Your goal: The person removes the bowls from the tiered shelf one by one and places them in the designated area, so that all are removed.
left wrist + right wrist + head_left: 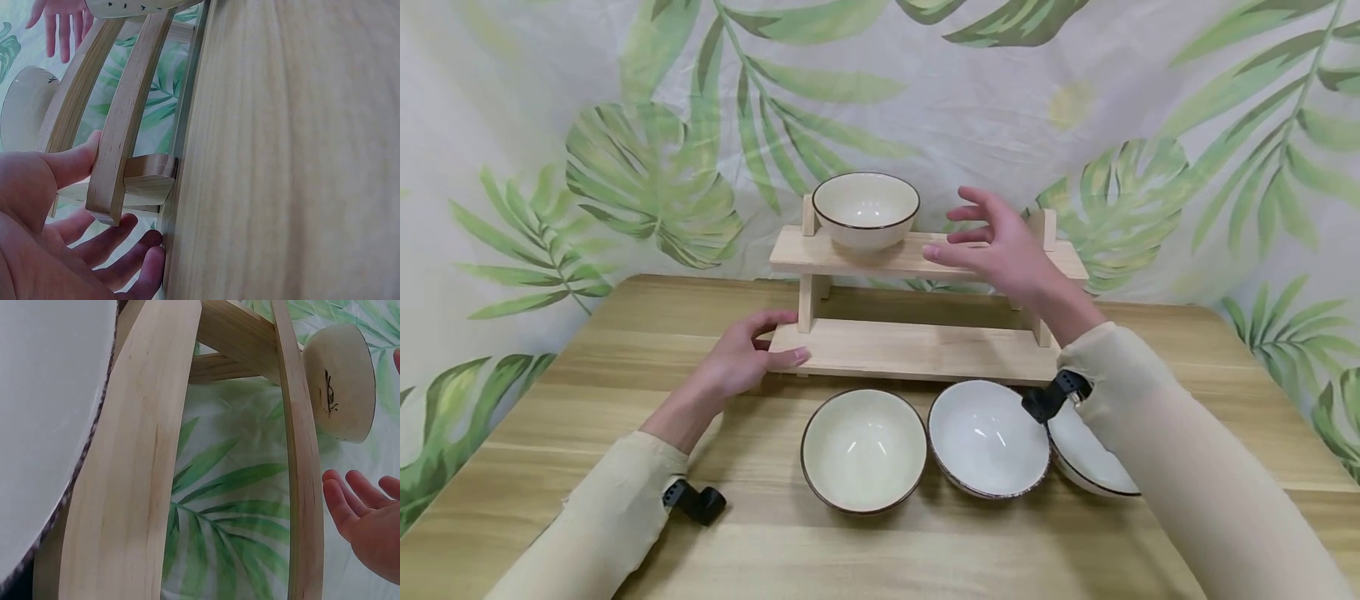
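A two-tier wooden shelf rack stands on the table. My left hand grips the left end of its lower board, the thumb on top; in the left wrist view the fingers curve around the board's end. On the upper tier, toward the left, sits a cream bowl with a dark rim. My right hand hovers over the upper board to the bowl's right, apart from it, fingers spread and holding nothing. The right wrist view shows the bowl's outer side with a dark painted mark.
In front of the rack, a cream bowl, a white bowl and another pale bowl stand in a row; my right sleeve partly covers the last. Behind the wooden table hangs a leaf-patterned cloth.
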Action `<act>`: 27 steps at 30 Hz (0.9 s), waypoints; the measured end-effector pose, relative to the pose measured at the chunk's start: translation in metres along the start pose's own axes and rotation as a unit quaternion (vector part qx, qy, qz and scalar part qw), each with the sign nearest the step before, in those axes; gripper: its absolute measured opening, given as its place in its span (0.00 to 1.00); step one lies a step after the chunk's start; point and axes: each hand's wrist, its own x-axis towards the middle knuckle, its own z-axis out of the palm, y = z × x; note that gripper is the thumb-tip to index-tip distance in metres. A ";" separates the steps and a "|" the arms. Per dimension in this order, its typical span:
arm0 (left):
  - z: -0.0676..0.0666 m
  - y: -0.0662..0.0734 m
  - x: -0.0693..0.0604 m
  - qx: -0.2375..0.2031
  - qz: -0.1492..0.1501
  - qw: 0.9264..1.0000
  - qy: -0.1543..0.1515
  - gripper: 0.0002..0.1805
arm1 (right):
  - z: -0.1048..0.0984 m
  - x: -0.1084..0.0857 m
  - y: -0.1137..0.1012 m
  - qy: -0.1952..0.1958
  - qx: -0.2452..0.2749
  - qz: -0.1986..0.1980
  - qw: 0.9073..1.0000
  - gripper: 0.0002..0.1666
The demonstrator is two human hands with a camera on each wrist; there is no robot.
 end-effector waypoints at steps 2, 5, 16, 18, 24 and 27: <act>0.000 0.001 0.000 -0.002 0.001 1.000 -0.001 0.40 | 0.003 0.005 0.000 -0.002 0.005 0.000 1.000 0.62; -0.001 0.001 0.000 0.001 0.000 1.000 -0.003 0.41 | 0.010 0.013 0.000 -0.003 0.010 0.003 1.000 0.64; -0.004 -0.002 0.000 0.008 0.001 1.000 -0.004 0.43 | 0.032 0.038 -0.009 -0.001 0.017 0.019 1.000 0.70; -0.004 -0.001 0.000 0.007 0.005 1.000 -0.004 0.43 | 0.036 0.042 -0.010 0.000 0.022 0.018 1.000 0.70; -0.003 -0.002 0.001 0.007 0.009 1.000 -0.005 0.43 | 0.049 0.052 -0.010 0.002 0.032 0.007 0.999 0.71; -0.003 -0.002 0.002 0.010 0.008 1.000 -0.005 0.43 | 0.055 0.057 -0.010 0.007 0.042 -0.013 0.999 0.65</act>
